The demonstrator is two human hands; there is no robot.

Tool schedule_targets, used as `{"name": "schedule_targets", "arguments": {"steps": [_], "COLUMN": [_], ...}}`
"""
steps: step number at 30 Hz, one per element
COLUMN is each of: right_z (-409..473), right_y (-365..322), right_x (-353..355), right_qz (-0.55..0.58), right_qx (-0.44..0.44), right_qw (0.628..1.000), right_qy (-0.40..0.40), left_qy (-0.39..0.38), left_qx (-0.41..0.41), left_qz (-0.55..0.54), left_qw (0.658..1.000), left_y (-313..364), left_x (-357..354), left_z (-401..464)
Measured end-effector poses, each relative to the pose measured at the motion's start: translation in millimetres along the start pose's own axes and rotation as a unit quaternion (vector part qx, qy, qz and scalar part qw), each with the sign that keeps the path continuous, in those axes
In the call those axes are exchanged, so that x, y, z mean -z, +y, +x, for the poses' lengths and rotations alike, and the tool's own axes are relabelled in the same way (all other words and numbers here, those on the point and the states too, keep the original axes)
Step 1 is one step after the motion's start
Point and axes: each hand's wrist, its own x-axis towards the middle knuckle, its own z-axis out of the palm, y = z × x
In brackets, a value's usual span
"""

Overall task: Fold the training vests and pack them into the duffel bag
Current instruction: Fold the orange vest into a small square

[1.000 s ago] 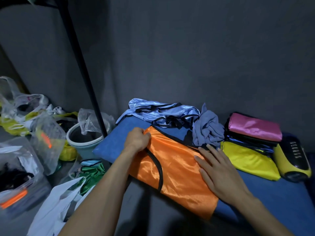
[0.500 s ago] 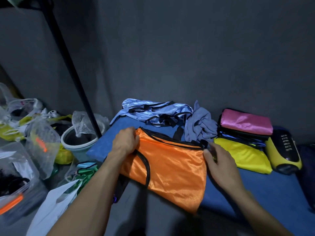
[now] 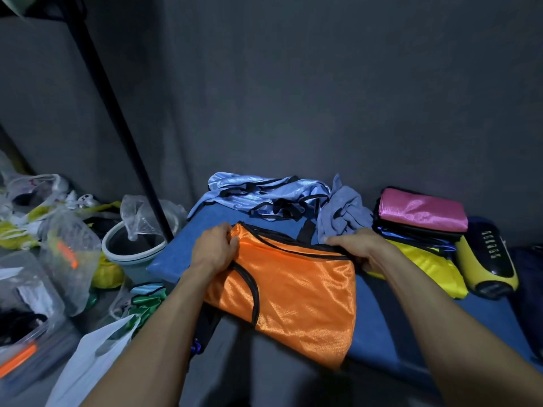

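The orange vest [image 3: 296, 284] lies at the blue mattress's [image 3: 390, 342] front edge, its lower part overhanging. The left hand [image 3: 216, 249] grips its left corner, the right hand [image 3: 357, 249] pinches its right corner — fingertips partly hidden. White markings on the yellow-black object [image 3: 493, 259] are unreadable.

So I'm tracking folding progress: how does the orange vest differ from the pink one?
The orange vest lies spread, gripped by the left hand and right hand; the pink vest is folded compact, untouched, atop a stack. Both are shiny fabric.
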Motion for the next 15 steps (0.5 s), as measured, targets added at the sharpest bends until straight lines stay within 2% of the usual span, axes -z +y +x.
{"name": "schedule_targets", "arguments": {"steps": [2, 7, 12, 15], "right_z": [-2.9, -1.6, -9.4, -12.6], "right_y": [-5.7, -12.2, -16.8, -15.4], "right_x": [-0.7, -4.0, -1.8, -3.6], "right_qz": [-0.063, -0.107, -0.162, -0.243], "right_qx": [-0.013, -0.026, 0.024, 0.047], "right_qw": [0.998, 0.993, 0.986, 0.968], "right_qy": [-0.012, -0.052, -0.03, -0.035], "left_qy": [0.002, 0.004, 0.0, -0.001], "left_qx": [-0.001, -0.002, 0.002, 0.007], "left_qz": [0.002, 0.001, 0.002, 0.004], "left_qw": [1.0, 1.0, 1.0, 1.0], "left_y": [-0.2, -1.4, -2.0, -1.5], "left_x": [-0.5, -1.4, -1.6, -1.0], "left_z": [-0.1, -0.2, 0.4, -0.3]}}
